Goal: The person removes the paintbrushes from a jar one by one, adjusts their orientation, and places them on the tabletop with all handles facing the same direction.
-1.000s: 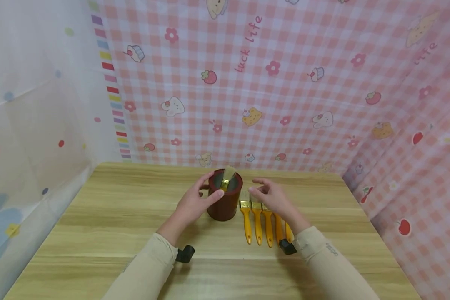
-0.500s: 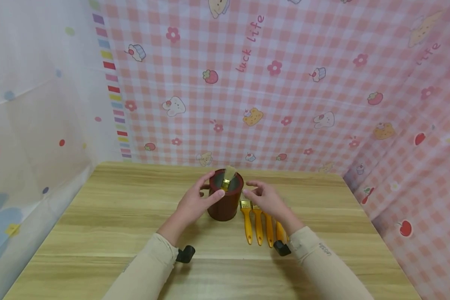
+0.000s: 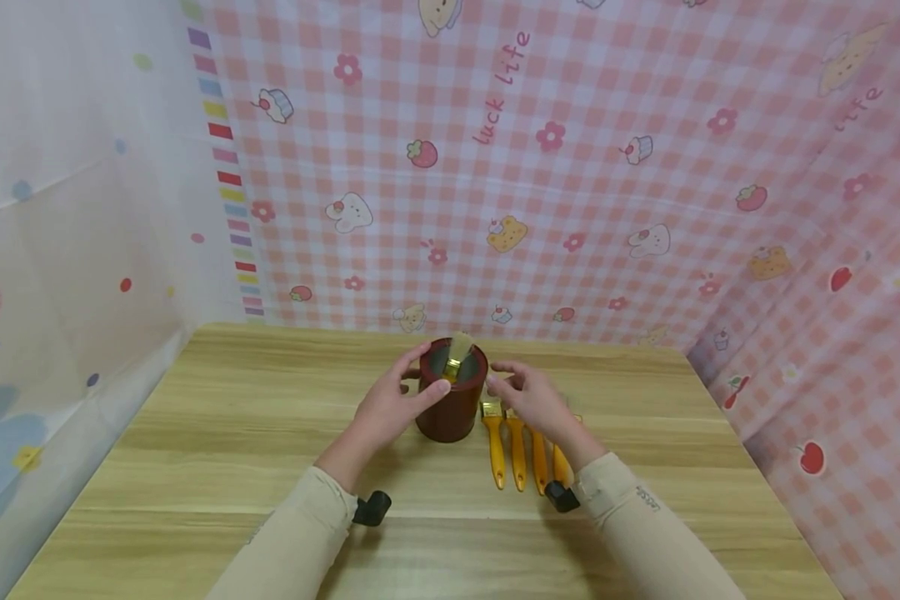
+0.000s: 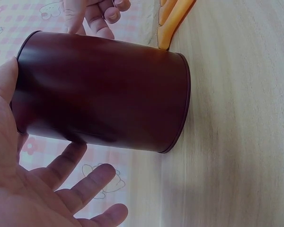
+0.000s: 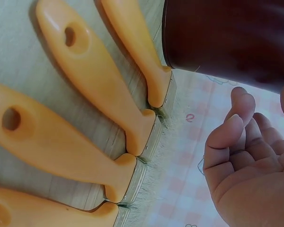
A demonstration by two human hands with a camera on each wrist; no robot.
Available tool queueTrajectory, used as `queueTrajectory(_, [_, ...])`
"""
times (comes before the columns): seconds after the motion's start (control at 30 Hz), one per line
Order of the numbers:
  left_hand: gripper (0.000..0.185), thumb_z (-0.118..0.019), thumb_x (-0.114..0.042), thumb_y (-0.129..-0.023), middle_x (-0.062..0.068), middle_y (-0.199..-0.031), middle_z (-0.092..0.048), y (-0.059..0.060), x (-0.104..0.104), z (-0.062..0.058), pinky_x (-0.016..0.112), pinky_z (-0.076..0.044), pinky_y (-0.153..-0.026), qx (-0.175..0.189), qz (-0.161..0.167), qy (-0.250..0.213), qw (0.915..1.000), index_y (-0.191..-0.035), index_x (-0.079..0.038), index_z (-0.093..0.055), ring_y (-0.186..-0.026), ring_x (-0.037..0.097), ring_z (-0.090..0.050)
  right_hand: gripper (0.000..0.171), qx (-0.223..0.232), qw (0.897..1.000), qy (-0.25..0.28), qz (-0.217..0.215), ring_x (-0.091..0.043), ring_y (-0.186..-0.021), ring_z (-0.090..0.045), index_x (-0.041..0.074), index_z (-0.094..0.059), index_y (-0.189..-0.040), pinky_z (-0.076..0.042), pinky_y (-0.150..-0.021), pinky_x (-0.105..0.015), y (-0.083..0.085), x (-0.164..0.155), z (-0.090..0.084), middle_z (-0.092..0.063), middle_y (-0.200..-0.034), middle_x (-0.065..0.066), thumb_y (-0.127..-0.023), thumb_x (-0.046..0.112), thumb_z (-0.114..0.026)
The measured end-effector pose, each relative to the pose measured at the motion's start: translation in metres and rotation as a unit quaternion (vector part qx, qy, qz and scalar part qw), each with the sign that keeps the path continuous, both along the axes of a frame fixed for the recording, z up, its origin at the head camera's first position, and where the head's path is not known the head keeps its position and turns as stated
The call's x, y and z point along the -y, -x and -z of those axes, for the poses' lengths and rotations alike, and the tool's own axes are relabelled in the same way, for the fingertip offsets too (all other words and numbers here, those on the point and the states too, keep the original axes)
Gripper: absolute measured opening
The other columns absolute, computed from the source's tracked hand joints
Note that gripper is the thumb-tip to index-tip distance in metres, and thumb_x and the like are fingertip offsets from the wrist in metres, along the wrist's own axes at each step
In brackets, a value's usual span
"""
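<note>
The dark red cup, holding one upright paintbrush, is steadied by the curled left hand. The right hand, loosely open and empty, is held above four orange-handled paintbrushes laid parallel on the tabletop.

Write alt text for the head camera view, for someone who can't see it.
A person's left hand holds a dark red cup with one paintbrush standing in it, on a wooden table. The right hand hovers with empty, loosely curled fingers over a row of orange-handled brushes lying beside the cup; pink checked cloth hangs behind.
</note>
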State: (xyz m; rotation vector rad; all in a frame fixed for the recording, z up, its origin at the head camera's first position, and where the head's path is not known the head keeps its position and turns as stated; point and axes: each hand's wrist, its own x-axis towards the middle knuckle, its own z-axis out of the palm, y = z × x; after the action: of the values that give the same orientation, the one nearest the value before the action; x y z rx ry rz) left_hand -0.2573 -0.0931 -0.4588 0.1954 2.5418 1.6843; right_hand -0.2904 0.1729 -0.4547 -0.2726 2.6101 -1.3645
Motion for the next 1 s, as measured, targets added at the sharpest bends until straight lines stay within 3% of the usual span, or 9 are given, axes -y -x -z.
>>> queueTrajectory(0.27, [0.071,-0.071,-0.062,-0.097,0.008,-0.158,-0.056,0.0009,0.0003,0.0010,0.065,-0.046,-0.117,0.000,0.002,0.002,1.0000,-0.160,-0.053,-0.038,-0.145,0.042,-0.054,0.050,-0.003,1.000,0.002,0.002,-0.031,-0.097,-0.067,0.017,-0.059,-0.152,-0.050,-0.072,-0.032,-0.0002,0.0023,-0.0016,-0.077,-0.123,-0.017,-0.111,0.046,-0.057])
queueTrajectory(0.7, [0.072,-0.073,-0.059,-0.098,0.009,-0.157,-0.057,0.0001,-0.0006,-0.0017,0.063,-0.046,-0.117,-0.001,-0.002,0.000,1.0000,-0.161,-0.051,-0.039,-0.145,0.042,-0.055,0.055,-0.013,1.000,0.014,-0.001,-0.028,-0.094,-0.068,0.014,-0.061,-0.150,-0.052,-0.074,-0.032,0.0012,0.0022,-0.0012,-0.076,-0.123,-0.022,-0.111,0.052,-0.052])
queueTrajectory(0.93, [0.071,-0.073,-0.057,-0.099,0.009,-0.157,-0.057,-0.0001,-0.0009,-0.0017,0.062,-0.045,-0.118,-0.002,-0.001,0.001,1.0000,-0.161,-0.050,-0.039,-0.145,0.041,-0.055,0.055,-0.012,1.000,0.018,-0.004,-0.026,-0.094,-0.068,0.015,-0.061,-0.149,-0.057,-0.083,-0.046,0.0004,0.0019,-0.0024,-0.076,-0.124,-0.021,-0.111,0.054,-0.052])
queueTrajectory(1.0, [0.071,-0.073,-0.057,-0.099,0.009,-0.157,-0.057,0.0003,-0.0010,-0.0015,0.062,-0.045,-0.119,-0.002,-0.002,0.000,1.0000,-0.161,-0.050,-0.039,-0.145,0.041,-0.055,0.055,-0.012,1.000,0.019,-0.002,-0.027,-0.095,-0.068,0.015,-0.062,-0.148,-0.057,-0.082,-0.045,0.0010,0.0023,-0.0028,-0.076,-0.123,-0.019,-0.111,0.055,-0.052])
